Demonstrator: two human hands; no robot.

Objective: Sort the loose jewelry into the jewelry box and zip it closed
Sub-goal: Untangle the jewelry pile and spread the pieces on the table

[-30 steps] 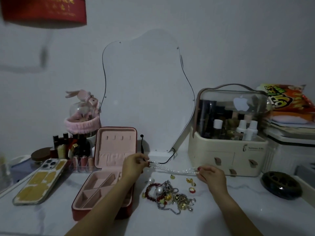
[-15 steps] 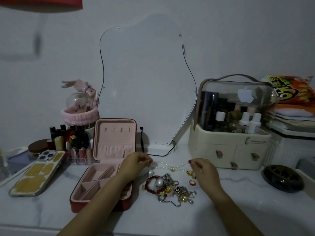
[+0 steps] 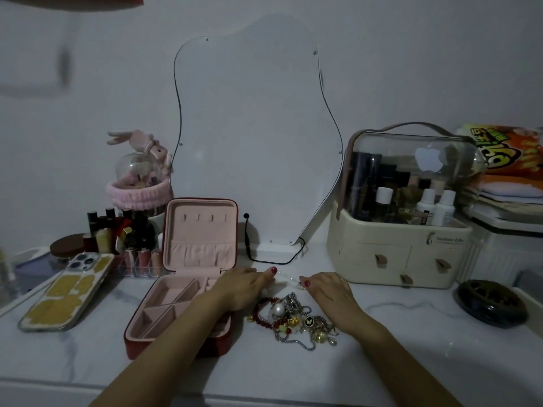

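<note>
The open jewelry box sits at your left. Your left hand and right hand each pinch one end of the pearl strand, strung between them, just behind the loose jewelry pile.

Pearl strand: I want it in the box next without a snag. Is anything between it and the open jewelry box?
Nothing visible blocks it. The pearl strand is held between the left hand and right hand, behind the jewelry pile. The open jewelry box sits directly left, beyond only the left hand itself.
</note>
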